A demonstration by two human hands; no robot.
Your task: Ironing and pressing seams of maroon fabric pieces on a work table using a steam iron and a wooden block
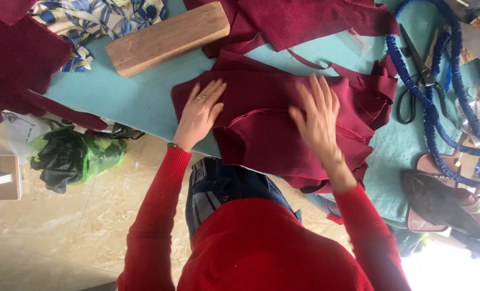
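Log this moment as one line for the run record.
left hand: flat on maroon fabric | right hand: flat on same | table: wooden block, scissors

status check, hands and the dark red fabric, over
Left hand flat on the dark red fabric. Right hand flat on it too, fingers spread. Wooden block and scissors lie clear.

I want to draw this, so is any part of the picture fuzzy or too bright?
In the head view, the right hand is smeared with motion blur; the left hand on the maroon fabric looks sharper; the bottom right corner is washed out white by glare; the scissors are clear.
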